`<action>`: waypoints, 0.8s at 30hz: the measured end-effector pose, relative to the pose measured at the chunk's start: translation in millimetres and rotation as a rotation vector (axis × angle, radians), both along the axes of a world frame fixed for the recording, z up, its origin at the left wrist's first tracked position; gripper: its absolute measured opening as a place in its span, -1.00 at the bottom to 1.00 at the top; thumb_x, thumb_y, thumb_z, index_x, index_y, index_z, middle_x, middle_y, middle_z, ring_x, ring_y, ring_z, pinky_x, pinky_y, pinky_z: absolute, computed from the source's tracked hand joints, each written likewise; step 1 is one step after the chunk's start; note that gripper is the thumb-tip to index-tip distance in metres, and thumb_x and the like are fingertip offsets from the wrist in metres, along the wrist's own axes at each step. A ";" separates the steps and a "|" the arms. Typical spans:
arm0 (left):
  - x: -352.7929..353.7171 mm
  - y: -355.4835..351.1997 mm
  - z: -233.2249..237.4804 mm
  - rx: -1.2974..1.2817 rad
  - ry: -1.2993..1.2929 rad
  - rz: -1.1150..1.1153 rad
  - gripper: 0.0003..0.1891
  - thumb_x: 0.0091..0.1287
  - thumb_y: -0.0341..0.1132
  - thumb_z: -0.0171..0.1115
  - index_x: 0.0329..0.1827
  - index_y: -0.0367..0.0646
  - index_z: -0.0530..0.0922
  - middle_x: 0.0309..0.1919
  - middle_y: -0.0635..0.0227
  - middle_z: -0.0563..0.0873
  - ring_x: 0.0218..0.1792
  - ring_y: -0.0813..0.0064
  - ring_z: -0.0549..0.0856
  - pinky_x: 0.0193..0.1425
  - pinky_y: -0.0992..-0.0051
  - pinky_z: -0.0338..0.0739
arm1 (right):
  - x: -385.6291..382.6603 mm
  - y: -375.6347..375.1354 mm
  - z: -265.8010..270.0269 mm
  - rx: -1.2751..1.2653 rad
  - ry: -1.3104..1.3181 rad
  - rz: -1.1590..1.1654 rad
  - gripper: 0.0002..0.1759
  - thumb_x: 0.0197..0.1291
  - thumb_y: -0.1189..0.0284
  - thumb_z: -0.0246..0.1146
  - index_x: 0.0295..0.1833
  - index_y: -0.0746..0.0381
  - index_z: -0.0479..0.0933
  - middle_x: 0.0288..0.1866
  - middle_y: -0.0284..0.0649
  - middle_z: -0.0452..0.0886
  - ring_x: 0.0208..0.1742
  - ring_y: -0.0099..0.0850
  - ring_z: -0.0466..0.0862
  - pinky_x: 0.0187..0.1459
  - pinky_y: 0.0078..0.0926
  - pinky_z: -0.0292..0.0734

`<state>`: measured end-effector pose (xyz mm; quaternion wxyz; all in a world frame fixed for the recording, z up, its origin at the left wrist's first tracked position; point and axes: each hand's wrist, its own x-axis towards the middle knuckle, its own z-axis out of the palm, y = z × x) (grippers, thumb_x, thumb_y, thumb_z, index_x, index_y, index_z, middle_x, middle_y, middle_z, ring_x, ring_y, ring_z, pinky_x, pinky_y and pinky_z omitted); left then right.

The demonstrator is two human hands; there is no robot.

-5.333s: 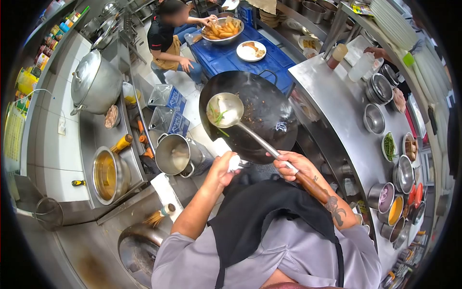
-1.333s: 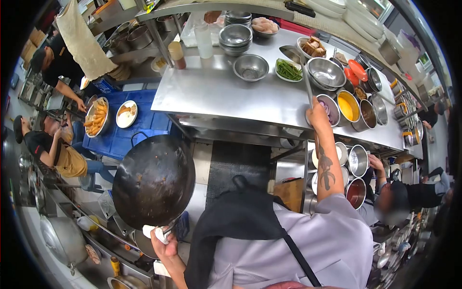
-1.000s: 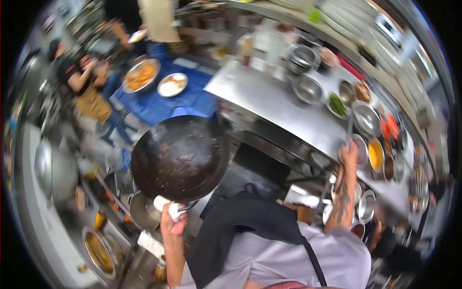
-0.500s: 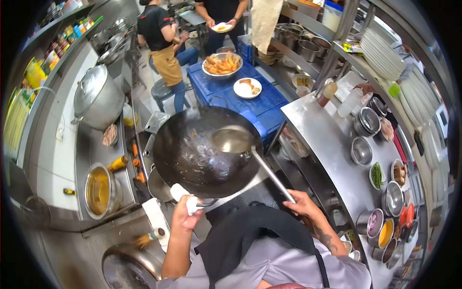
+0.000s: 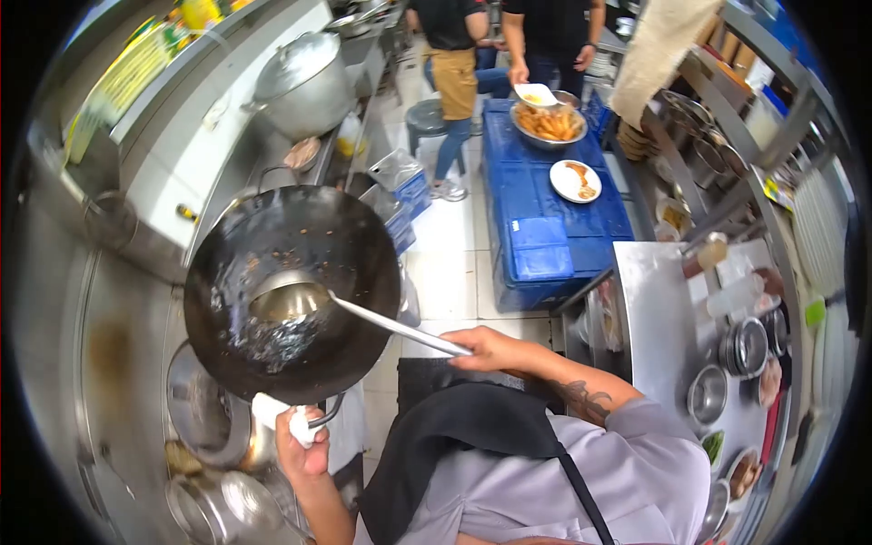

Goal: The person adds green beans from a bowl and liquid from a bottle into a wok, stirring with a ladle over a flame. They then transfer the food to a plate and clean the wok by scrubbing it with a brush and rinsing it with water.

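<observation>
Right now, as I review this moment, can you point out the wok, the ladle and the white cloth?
Wok point(image 5: 295, 222): head view, bare inner wall above the ladle's bowl.
Ladle point(image 5: 391, 324): head view, metal handle.
White cloth point(image 5: 270, 411): head view, its upper left end.

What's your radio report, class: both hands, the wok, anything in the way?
Left hand gripping wok handle, white cloth in the grip. Right hand holding ladle. Wok partly hidden behind ladle.

L: wok w/ ladle in it. Beyond wok: pot. Ahead, ctr-R: table w/ bowl on top, plate nearer. R: counter w/ stack.
</observation>
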<state>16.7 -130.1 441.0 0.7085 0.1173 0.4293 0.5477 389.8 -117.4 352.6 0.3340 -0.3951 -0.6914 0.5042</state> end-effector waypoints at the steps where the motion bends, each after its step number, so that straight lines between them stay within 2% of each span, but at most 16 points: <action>1: -11.9 -14.2 -1.1 0.001 -0.021 0.063 -0.85 0.32 -0.26 0.12 -0.16 -0.11 0.47 -0.41 0.33 0.59 -0.41 0.53 0.60 -0.62 0.56 0.41 | -12.4 10.5 -0.6 -0.025 0.018 0.088 -0.45 0.20 0.49 0.27 0.32 0.31 0.37 0.04 -0.07 0.64 0.00 -0.43 0.62 0.04 -0.45 0.51; 2: -25.3 -28.6 -1.9 0.002 -0.041 0.122 -0.84 0.32 -0.26 0.12 -0.15 -0.12 0.47 -0.41 0.33 0.59 -0.42 0.53 0.60 -0.62 0.56 0.41 | -26.1 20.9 -5.2 -0.032 0.027 0.118 -0.45 0.20 0.49 0.27 0.32 0.31 0.37 0.04 -0.07 0.64 0.00 -0.43 0.62 0.04 -0.45 0.51; 3: -36.1 -41.6 -1.9 0.055 -0.016 0.133 -0.84 0.34 -0.25 0.12 -0.14 -0.12 0.47 -0.41 0.33 0.58 -0.41 0.55 0.60 -0.62 0.58 0.40 | -40.2 31.5 -12.6 0.066 0.021 0.165 -0.44 0.20 0.49 0.26 0.32 0.32 0.36 0.02 -0.04 0.63 -0.02 -0.36 0.64 0.04 -0.43 0.51; 4: -33.7 -52.4 6.8 0.026 -0.012 0.259 -0.83 0.35 -0.25 0.11 -0.15 -0.15 0.46 -0.43 0.30 0.59 -0.45 0.54 0.60 -0.65 0.60 0.41 | -54.0 39.6 -16.1 0.165 0.015 0.206 -0.44 0.21 0.48 0.25 0.33 0.32 0.35 0.00 0.00 0.63 -0.03 -0.30 0.65 0.04 -0.41 0.52; 5: -45.1 -62.7 0.1 0.023 -0.014 0.324 -0.83 0.35 -0.26 0.11 -0.16 -0.16 0.45 -0.44 0.29 0.59 -0.48 0.53 0.60 -0.66 0.60 0.42 | -67.2 45.9 -14.2 0.161 0.015 0.221 -0.44 0.21 0.48 0.25 0.33 0.32 0.35 0.00 0.00 0.63 -0.03 -0.30 0.65 0.04 -0.41 0.52; 7: -66.7 -83.7 -12.9 0.028 -0.039 0.433 -0.84 0.35 -0.28 0.11 -0.20 -0.20 0.44 -0.48 0.25 0.61 -0.55 0.49 0.61 -0.68 0.61 0.47 | -92.7 55.2 -9.1 0.165 -0.035 0.261 -0.46 0.15 0.48 0.24 0.26 0.37 0.37 -0.09 0.13 0.61 -0.10 -0.03 0.64 0.00 -0.27 0.52; 8: -76.3 -92.1 -17.9 0.026 -0.041 0.444 -0.84 0.35 -0.28 0.11 -0.20 -0.20 0.44 -0.48 0.25 0.61 -0.55 0.49 0.61 -0.68 0.61 0.47 | -106.8 61.8 -0.4 0.163 -0.037 0.272 -0.46 0.15 0.48 0.24 0.26 0.37 0.37 -0.09 0.13 0.61 -0.10 -0.03 0.64 0.00 -0.27 0.52; 10: -100.2 -106.0 -31.2 -0.005 -0.059 0.584 -0.86 0.35 -0.29 0.11 -0.27 -0.18 0.46 -0.48 0.26 0.62 -0.54 0.49 0.62 -0.67 0.60 0.48 | -136.8 79.6 23.0 0.192 -0.006 0.392 -0.39 0.16 0.47 0.25 0.34 0.36 0.31 -0.13 0.08 0.63 -0.11 -0.11 0.66 0.01 -0.33 0.53; 11: -117.5 -112.5 -41.8 0.025 -0.133 0.583 -0.85 0.34 -0.30 0.11 -0.34 -0.18 0.47 -0.48 0.25 0.63 -0.53 0.48 0.63 -0.67 0.60 0.48 | -154.3 87.1 41.3 0.193 -0.007 0.411 -0.39 0.16 0.47 0.25 0.34 0.36 0.31 -0.13 0.08 0.63 -0.11 -0.11 0.66 0.01 -0.33 0.53; 13: -133.3 -115.3 -51.3 0.030 -0.172 0.628 -0.84 0.34 -0.30 0.11 -0.36 -0.18 0.48 -0.48 0.24 0.63 -0.54 0.47 0.63 -0.67 0.58 0.49 | -194.0 101.6 72.4 0.127 0.131 0.496 -0.31 0.17 0.46 0.27 0.40 0.33 0.22 -0.13 0.00 0.63 -0.12 -0.23 0.66 -0.03 -0.35 0.54; 14: -142.8 -120.3 -56.0 0.039 -0.202 0.660 -0.83 0.34 -0.30 0.10 -0.39 -0.17 0.48 -0.48 0.23 0.64 -0.55 0.45 0.62 -0.66 0.57 0.50 | -218.0 111.4 64.4 0.335 0.351 0.487 -0.28 0.18 0.46 0.27 0.43 0.33 0.17 -0.16 -0.09 0.63 -0.18 -0.39 0.63 -0.10 -0.37 0.55; 16: -170.3 -120.8 -80.1 0.022 -0.233 0.748 -0.82 0.33 -0.27 0.10 -0.40 -0.14 0.51 -0.53 0.24 0.63 -0.60 0.43 0.58 -0.67 0.52 0.47 | -241.8 119.1 48.4 0.284 0.238 0.584 -0.32 0.16 0.49 0.28 0.40 0.30 0.23 -0.18 -0.12 0.62 -0.22 -0.45 0.61 -0.15 -0.40 0.54; 18: -185.6 -110.0 -94.0 0.034 -0.218 0.846 -0.83 0.31 -0.29 0.11 -0.43 -0.11 0.52 -0.55 0.31 0.63 -0.61 0.45 0.57 -0.66 0.54 0.44 | -262.7 115.0 2.7 0.091 0.031 0.555 -0.46 0.14 0.51 0.28 0.27 0.30 0.38 -0.23 -0.18 0.61 -0.26 -0.50 0.59 -0.21 -0.45 0.52; 20: -200.5 -93.9 -103.9 0.058 -0.217 0.875 -0.84 0.28 -0.31 0.12 -0.47 -0.07 0.53 -0.58 0.36 0.62 -0.63 0.47 0.56 -0.65 0.55 0.40 | -277.4 110.0 -14.4 0.074 -0.072 0.462 -0.61 0.14 0.51 0.27 0.11 0.28 0.51 -0.29 -0.20 0.61 -0.33 -0.51 0.56 -0.27 -0.47 0.49; 22: -216.2 -74.4 -115.5 0.049 -0.208 0.912 -0.86 0.26 -0.31 0.13 -0.48 -0.06 0.52 -0.62 0.42 0.58 -0.62 0.49 0.53 -0.63 0.50 0.37 | -299.6 112.1 -29.5 0.088 -0.062 0.421 -0.70 0.15 0.51 0.26 0.03 0.27 0.55 -0.34 -0.18 0.59 -0.38 -0.51 0.52 -0.32 -0.48 0.46; 24: -230.6 -56.3 -127.7 0.072 -0.321 0.918 -0.87 0.25 -0.31 0.14 -0.48 -0.04 0.49 -0.61 0.43 0.56 -0.58 0.48 0.52 -0.59 0.54 0.36 | -320.1 125.4 -38.0 0.044 -0.053 0.441 -0.71 0.17 0.50 0.27 0.02 0.28 0.53 -0.37 -0.20 0.57 -0.41 -0.53 0.51 -0.35 -0.51 0.45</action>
